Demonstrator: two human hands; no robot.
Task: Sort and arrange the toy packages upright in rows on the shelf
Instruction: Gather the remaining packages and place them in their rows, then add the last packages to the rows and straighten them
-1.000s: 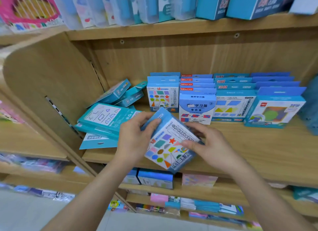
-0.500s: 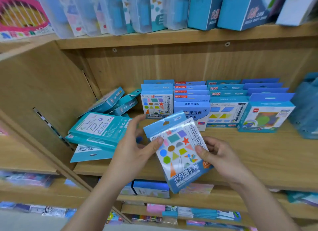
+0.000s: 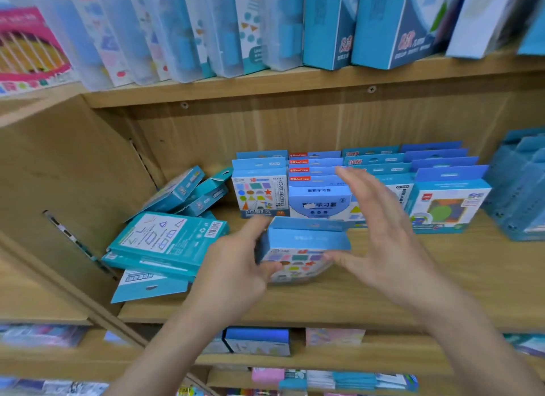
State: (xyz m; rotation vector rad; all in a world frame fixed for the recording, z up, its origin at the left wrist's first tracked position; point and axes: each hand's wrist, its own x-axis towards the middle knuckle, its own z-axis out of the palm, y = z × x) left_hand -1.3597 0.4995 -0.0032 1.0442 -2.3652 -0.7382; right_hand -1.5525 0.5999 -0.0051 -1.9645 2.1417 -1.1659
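Gripping the package (image 3: pixel 303 245) by its left edge, the left hand (image 3: pixel 236 274) holds it upright, on or just over the shelf (image 3: pixel 442 277), before the standing rows (image 3: pixel 259 189); the right hand (image 3: pixel 386 239) is wide, fingers spread, thumb at the package's right edge; loose packs (image 3: pixel 165 236) lie piled at left.

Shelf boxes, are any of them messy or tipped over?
Yes. At the left end, teal packages lie flat in a crooked pile, and a few blue packages lean tipped behind them, unlike the upright rows on the right. The left hand holds a shape package not yet in a row.
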